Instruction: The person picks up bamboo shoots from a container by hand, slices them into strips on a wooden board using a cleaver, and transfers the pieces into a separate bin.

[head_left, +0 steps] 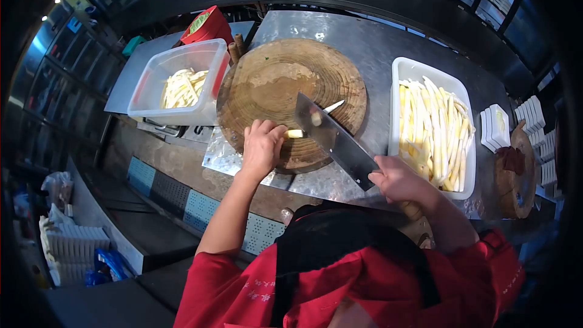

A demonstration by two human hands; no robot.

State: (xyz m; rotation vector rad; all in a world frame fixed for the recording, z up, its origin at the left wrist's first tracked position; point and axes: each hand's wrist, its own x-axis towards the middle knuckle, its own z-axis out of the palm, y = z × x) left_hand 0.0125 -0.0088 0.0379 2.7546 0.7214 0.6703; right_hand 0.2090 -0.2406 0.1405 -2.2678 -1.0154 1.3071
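On the round wooden chopping block (273,79), my left hand (262,144) has its fingers curled over the end of a pale bamboo shoot (294,134). A cut end of the shoot sticks out from my fingertips toward the blade. My right hand (401,179) grips the handle of a wide cleaver (340,149). The cleaver slants across the right side of the block, just right of the shoot's end. Past the blade lies a white pointed shoot tip (334,107), partly hidden behind the steel.
At right, a white tub (396,109) holds many long pale shoots. A clear plastic bin (143,102) with cut pieces stands at left, a red container (214,27) behind it. Stacked white dishes (495,126) and another wooden block (515,185) are at far right.
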